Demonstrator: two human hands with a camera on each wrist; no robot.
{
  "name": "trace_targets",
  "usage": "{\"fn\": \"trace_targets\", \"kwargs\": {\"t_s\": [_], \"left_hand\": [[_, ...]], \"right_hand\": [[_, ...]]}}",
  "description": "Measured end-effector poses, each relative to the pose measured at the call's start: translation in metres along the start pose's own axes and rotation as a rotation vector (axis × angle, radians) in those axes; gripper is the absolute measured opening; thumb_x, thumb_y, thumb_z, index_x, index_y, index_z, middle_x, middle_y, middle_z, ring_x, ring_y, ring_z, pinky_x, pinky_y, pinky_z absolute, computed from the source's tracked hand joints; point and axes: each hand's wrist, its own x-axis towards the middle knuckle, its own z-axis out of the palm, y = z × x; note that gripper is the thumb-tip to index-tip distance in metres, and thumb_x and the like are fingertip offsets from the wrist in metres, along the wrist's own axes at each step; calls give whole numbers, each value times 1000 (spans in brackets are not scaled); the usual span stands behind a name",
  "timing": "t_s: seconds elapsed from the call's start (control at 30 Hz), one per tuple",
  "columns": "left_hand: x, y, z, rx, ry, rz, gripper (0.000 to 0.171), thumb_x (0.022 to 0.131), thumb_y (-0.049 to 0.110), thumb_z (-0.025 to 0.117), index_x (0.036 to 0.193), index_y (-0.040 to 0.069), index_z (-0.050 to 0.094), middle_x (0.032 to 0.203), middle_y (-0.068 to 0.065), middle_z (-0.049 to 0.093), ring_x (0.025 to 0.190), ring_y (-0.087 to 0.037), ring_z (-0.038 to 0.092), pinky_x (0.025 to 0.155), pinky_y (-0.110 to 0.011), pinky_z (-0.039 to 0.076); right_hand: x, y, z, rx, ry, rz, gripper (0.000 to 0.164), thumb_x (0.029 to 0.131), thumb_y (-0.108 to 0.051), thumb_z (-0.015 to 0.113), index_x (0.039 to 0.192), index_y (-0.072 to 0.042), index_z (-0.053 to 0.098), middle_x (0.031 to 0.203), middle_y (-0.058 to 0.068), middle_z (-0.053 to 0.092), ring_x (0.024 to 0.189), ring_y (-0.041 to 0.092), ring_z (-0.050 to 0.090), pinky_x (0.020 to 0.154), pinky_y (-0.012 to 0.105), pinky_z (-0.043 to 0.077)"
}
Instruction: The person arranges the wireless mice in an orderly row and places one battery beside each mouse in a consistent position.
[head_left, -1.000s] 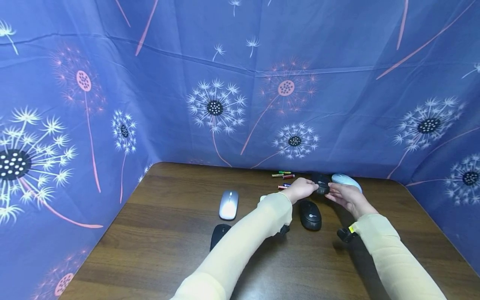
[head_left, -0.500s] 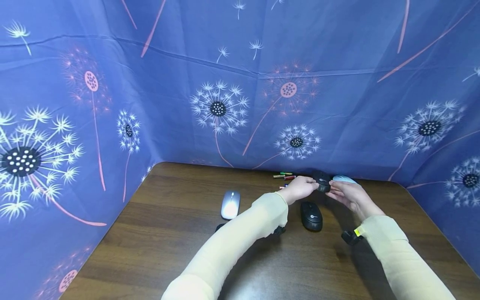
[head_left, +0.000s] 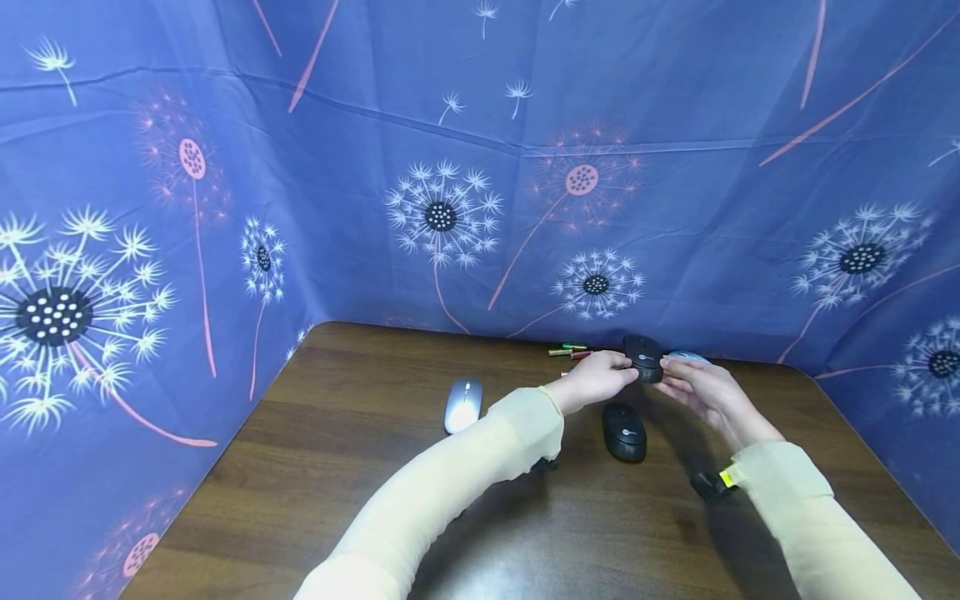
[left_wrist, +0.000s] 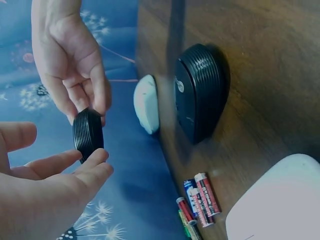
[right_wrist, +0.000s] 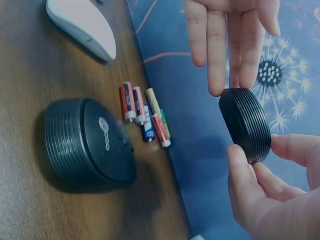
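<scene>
A black computer mouse (head_left: 642, 357) with a ribbed edge is held up between both hands near the back of the table. My right hand (head_left: 708, 396) pinches one end of it; the right wrist view shows thumb and fingers on opposite sides of the mouse (right_wrist: 245, 125). Straight fingers of my left hand (head_left: 596, 379) touch the other end, with the left thumb (left_wrist: 20, 135) apart from it. Below the hands, a second black mouse (head_left: 624, 433) lies on the wooden table (head_left: 360, 367). Behind my right hand, a light blue mouse (head_left: 688, 357) is mostly covered.
Several small batteries (right_wrist: 142, 112) lie beside my left hand, towards the back edge. A silver mouse (head_left: 463, 404) rests left of my left sleeve, and a white mouse (left_wrist: 280, 200) lies close to the left wrist. A blue dandelion-print cloth (head_left: 450, 100) hangs behind the table.
The held black mouse has risen slightly, and my right hand covers more of the light blue mouse. My left arm now hides the black mouse at left. The head view has shifted a little.
</scene>
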Motion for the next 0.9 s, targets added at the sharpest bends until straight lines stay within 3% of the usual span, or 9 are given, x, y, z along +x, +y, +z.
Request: {"fn": "trace_targets", "kwargs": {"t_s": [0.1,0.27,0.43,0.6,0.77,0.9], "left_hand": [[-7,0,-4,-21,-9,43,39,96,27,53,129,8,58,136,-2,54,128,-10,46,105,-22,35],[-18,-3,-12,-30,-16,88,40,96,26,52,131,6,55,138,-4,51,127,-11,46,101,-18,37],[-30,-8,-17,-109,-19,77,41,96,25,53,132,5,54,138,-4,51,121,-12,53,95,-17,42],[-46,-15,-23,-184,-13,83,40,96,21,54,132,3,53,139,-5,50,119,-15,55,93,-18,44],[-63,-17,-27,-164,-13,104,41,95,20,54,132,1,53,140,-6,48,119,-15,55,92,-18,45],[-74,-15,-29,-131,-8,123,41,95,18,54,131,-1,53,139,-7,47,118,-15,56,90,-17,46]], "right_hand": [[-6,-3,5,13,-6,-11,15,92,-2,56,85,-11,65,85,-1,67,79,12,67,76,25,56],[-17,-5,15,7,-24,-37,7,92,-3,58,98,-7,58,90,-1,66,82,13,67,79,26,55],[-25,-4,27,-88,-26,-61,33,93,-9,59,120,0,42,92,-4,65,83,10,66,79,24,55],[-30,-1,38,-155,-38,-69,49,93,-12,60,131,6,34,94,-7,65,84,10,66,80,25,54],[-38,2,47,-215,-53,-80,67,93,-16,60,140,13,23,96,-7,64,87,10,66,83,27,54],[-44,5,52,-275,-43,-86,71,93,-21,61,142,12,22,100,-6,61,89,9,65,84,27,53]]}}
